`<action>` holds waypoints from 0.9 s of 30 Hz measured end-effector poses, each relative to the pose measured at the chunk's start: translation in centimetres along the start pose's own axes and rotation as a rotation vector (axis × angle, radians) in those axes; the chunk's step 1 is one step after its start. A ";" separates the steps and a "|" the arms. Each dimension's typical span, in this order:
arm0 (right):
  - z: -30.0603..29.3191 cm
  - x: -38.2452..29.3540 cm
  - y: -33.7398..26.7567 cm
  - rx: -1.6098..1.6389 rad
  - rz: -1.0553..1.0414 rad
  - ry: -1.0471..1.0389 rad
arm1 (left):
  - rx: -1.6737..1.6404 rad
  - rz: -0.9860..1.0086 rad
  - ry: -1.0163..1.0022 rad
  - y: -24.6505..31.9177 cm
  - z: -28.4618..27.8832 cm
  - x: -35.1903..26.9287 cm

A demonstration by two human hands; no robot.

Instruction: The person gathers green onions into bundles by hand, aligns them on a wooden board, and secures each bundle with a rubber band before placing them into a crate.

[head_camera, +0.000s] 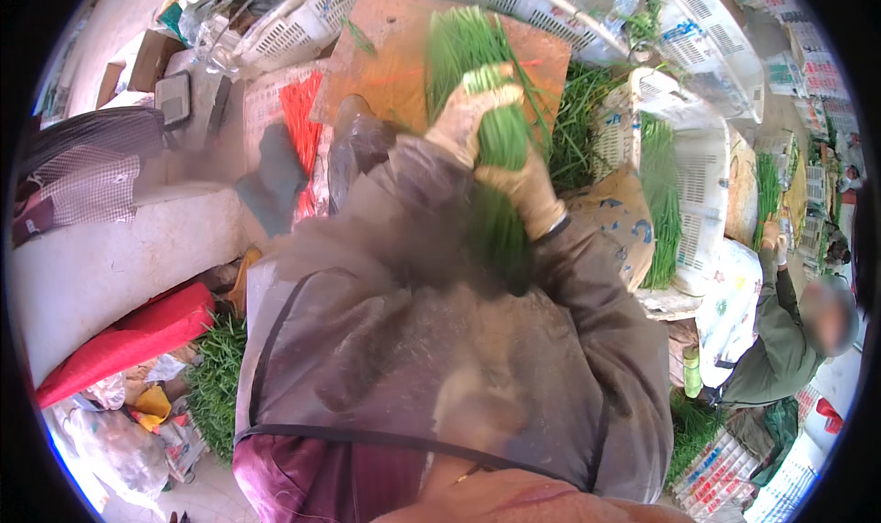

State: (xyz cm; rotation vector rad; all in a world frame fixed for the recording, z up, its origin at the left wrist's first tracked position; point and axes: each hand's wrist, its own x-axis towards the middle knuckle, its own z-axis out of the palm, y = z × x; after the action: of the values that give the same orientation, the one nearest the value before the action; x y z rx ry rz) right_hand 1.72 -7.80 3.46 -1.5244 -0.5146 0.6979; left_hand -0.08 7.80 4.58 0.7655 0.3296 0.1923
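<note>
A thick bundle of long green stems, which look like garlic chives, runs from a worn orange-brown board down towards my chest. My left hand, in a pale soiled glove, wraps around its upper part, with the fingers across the stems. Lower down, my right hand, gloved as well, grips the bundle from the right side. The upper end fans out over the board, and the lower end is blurred near my apron. Bright red ties lie in a bunch left of the board.
Loose greens lie right of the board. Beyond them, a white plastic crate holds more stems. Other crates stand behind the board. A small scale-like device sits at the left. A co-worker handles greens at far right.
</note>
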 end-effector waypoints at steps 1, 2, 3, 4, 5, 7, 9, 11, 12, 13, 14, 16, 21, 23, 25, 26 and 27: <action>-1.1 0.8 0.5 0.045 0.062 -0.030 | 0.014 0.031 -0.049 0.7 -0.1 0.5; -2.5 1.4 -0.1 0.071 0.130 -0.028 | 0.092 0.084 0.055 1.4 -0.1 1.0; -3.9 2.3 -1.2 0.107 0.185 -0.040 | 0.186 0.151 0.166 2.3 -0.9 1.7; -5.4 2.4 -2.4 0.120 0.187 -0.013 | 0.310 0.223 0.192 2.7 -2.9 2.9; -7.0 2.3 -3.1 0.129 0.189 0.017 | 0.424 0.362 0.244 3.0 -4.0 3.4; -10.3 2.5 -1.9 0.233 0.131 0.021 | 0.606 0.324 0.250 1.0 -10.0 5.5; -9.0 2.0 -4.5 0.339 0.143 0.051 | 1.101 0.272 0.208 -1.3 -11.8 5.1; -9.5 1.6 -4.3 0.362 0.138 0.057 | 1.469 0.013 0.160 -1.2 -8.1 4.3; -9.7 1.4 -3.4 0.391 0.197 0.070 | 1.574 0.017 0.183 -2.0 -7.6 4.5; -9.7 1.5 -2.4 0.400 0.198 0.057 | 1.673 0.023 0.201 -2.8 -7.4 4.8; -9.8 1.6 -1.2 0.408 0.199 0.044 | 1.708 -0.038 0.175 -3.5 -7.8 5.2; -10.0 2.0 0.1 0.356 0.194 0.003 | 1.780 -0.161 0.123 -4.2 -8.3 6.4; -10.8 1.3 0.3 0.403 0.209 0.034 | 1.660 -0.176 0.300 -2.5 -8.5 5.6; -10.8 1.4 0.4 0.446 0.201 0.023 | 1.617 -0.110 0.356 -1.1 -9.3 4.7; -11.3 1.0 0.2 0.466 0.214 0.026 | 1.540 -0.125 0.373 -0.1 -9.1 4.9; -11.3 0.8 0.1 0.467 0.237 0.044 | 1.561 -0.089 0.365 0.3 -9.1 5.1; -11.2 0.7 -0.2 0.465 0.260 0.056 | 1.578 -0.051 0.364 0.8 -8.9 5.1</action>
State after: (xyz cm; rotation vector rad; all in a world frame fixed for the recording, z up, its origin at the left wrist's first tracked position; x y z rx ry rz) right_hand 10.06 -15.36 3.49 -1.1750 -0.0961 0.9020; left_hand 1.47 15.55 -2.01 2.2858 0.8651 -0.0226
